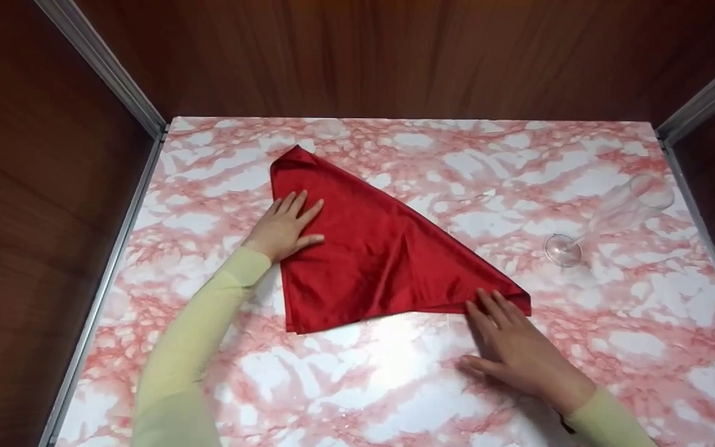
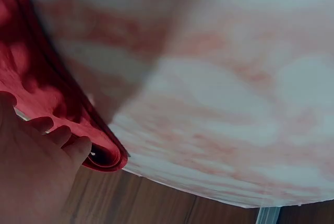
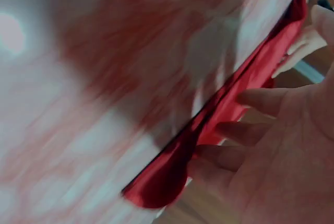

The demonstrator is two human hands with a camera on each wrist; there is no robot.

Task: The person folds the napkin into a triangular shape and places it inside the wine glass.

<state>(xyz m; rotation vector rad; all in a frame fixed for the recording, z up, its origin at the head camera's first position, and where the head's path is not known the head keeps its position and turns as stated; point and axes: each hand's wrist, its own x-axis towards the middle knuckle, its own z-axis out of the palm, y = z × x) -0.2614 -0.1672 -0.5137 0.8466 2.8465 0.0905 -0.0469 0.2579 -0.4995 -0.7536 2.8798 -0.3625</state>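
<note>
The place was a booth-like enclosure: dark wood-grain panels (image 1: 395,56) stood behind the table (image 1: 332,385) and along both its sides, with grey metal strips (image 1: 103,62) at the corners. The table was marbled in red and white. Whether home, lab or workshop surrounded it could not be told.

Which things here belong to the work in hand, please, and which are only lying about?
Part of the job:
red cloth, folded
left grip, on the cloth
right grip, near one cloth corner

Only standing by:
clear stemmed glass, apart from the cloth
</note>
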